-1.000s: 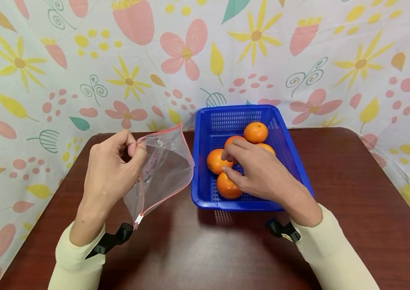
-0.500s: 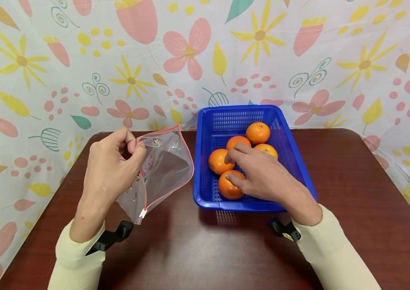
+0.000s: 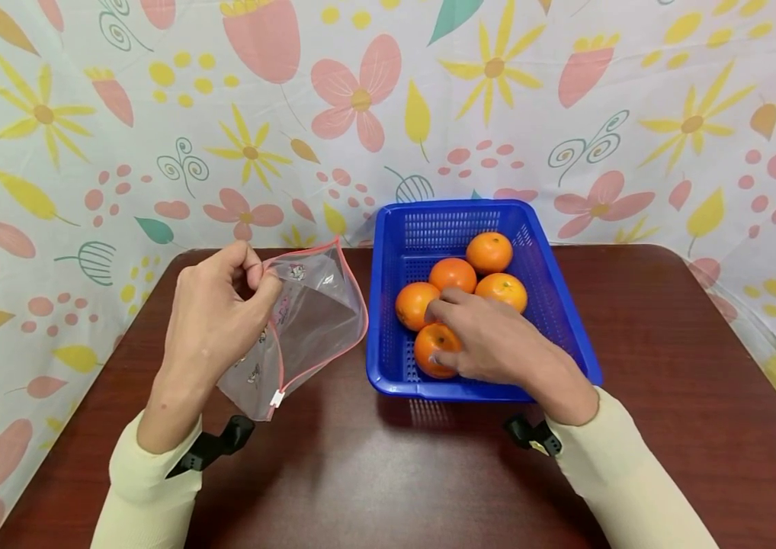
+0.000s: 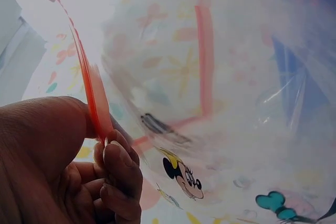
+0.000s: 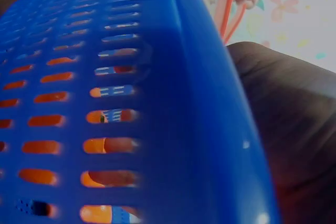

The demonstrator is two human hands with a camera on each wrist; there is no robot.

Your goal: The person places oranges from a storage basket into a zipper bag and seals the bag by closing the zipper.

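Note:
My left hand [image 3: 213, 320] pinches the rim of a clear plastic slider zip bag [image 3: 319, 324] between thumb and fingertips. The bag has a red edge, a white slider and cartoon prints; its mouth gapes toward the basket. In the left wrist view, thumb and fingers of the left hand [image 4: 105, 177] squeeze the bag's red strip [image 4: 93, 95]. My right hand [image 3: 498, 335] reaches into a blue plastic basket [image 3: 381, 305], thumb and fingers around the nearest orange [image 3: 432, 352]. In the right wrist view the basket wall [image 5: 173, 103] covers most of that hand's fingers.
More oranges lie in the basket: one [image 3: 417, 305] at the left, one [image 3: 453, 276] in the middle, one [image 3: 489, 252] at the back, one [image 3: 503, 290] at the right. The brown table [image 3: 388, 473] meets a flower-print cloth [image 3: 360, 114] behind.
My right hand has shifted slightly lower, and its thumb and fingers have closed around the nearest orange. The left hand stays nearly still; the bag sways a little.

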